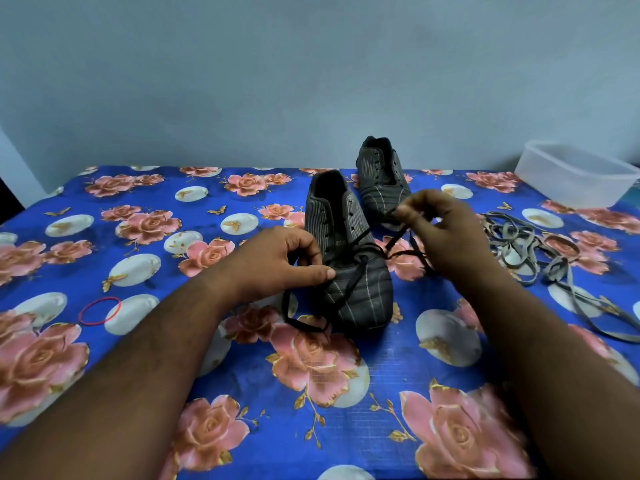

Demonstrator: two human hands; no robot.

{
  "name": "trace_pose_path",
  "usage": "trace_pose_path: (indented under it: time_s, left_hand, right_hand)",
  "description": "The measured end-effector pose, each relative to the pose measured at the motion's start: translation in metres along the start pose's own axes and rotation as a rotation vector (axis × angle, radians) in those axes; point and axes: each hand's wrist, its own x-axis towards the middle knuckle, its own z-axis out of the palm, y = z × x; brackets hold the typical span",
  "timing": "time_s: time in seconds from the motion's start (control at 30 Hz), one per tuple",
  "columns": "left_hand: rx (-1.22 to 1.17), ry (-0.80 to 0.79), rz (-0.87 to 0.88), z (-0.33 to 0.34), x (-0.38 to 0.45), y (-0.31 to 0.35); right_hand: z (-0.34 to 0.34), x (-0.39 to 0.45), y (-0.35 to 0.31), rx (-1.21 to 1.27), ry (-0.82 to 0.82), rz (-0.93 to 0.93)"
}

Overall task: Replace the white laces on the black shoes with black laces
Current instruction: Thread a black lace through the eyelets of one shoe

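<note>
Two black striped shoes stand on the floral cloth. The near shoe (pixel 349 268) points toward me, and a black lace (pixel 346 292) runs through its lowest eyelets. My left hand (pixel 280 261) grips the shoe's left side near the toe, thumb against the lace. My right hand (pixel 436 230) pinches the lace's right end above the table, to the right of the shoe. The lace's left end loops down to the cloth in front of the toe. The far shoe (pixel 381 178) has bare eyelets. The removed greyish-white laces (pixel 540 258) lie in a tangle at the right.
A translucent plastic container (pixel 575 174) stands at the back right corner. A red rubber band (pixel 100 310) lies on the blue floral tablecloth (pixel 173 237) at the left. A pale wall rises behind the table.
</note>
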Motion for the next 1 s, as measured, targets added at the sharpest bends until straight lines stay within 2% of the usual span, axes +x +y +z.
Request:
trace_pose_path:
  time_s: [0.1,0.13,0.2,0.27,0.43,0.5,0.77,0.93,1.0]
  left_hand:
    - [0.029,0.003,-0.007,0.000,0.000,0.000]
    - [0.040,0.003,-0.005,0.000,0.000,0.000]
    - [0.049,-0.001,0.003,0.001,0.000,0.001]
    - [0.039,-0.002,0.005,0.001,0.000,0.002]
    - [0.009,-0.003,0.013,0.001,-0.001,-0.001]
    - [0.002,-0.003,0.009,0.001,0.000,-0.001]
    - [-0.005,-0.013,0.015,0.003,0.002,-0.004]
    - [0.007,-0.006,0.006,0.002,0.002,-0.004]
    - [0.009,-0.003,0.007,0.003,0.002,-0.004]
  right_hand:
    - [-0.017,0.008,0.023,0.011,0.340,0.191]
    - [-0.022,0.010,0.030,-0.017,0.383,0.242]
    - [-0.025,0.008,0.037,-0.006,0.303,0.312]
    - [-0.017,0.003,0.032,0.025,0.113,0.284]
    - [0.008,-0.010,-0.001,-0.096,-0.277,-0.224]
    - [0.011,-0.010,-0.002,-0.160,-0.337,-0.305]
    - [0.001,-0.008,0.007,-0.240,-0.319,-0.334]
    - [-0.006,-0.003,0.009,-0.307,-0.061,-0.208]
    - [-0.010,-0.002,0.011,-0.318,-0.043,-0.157]
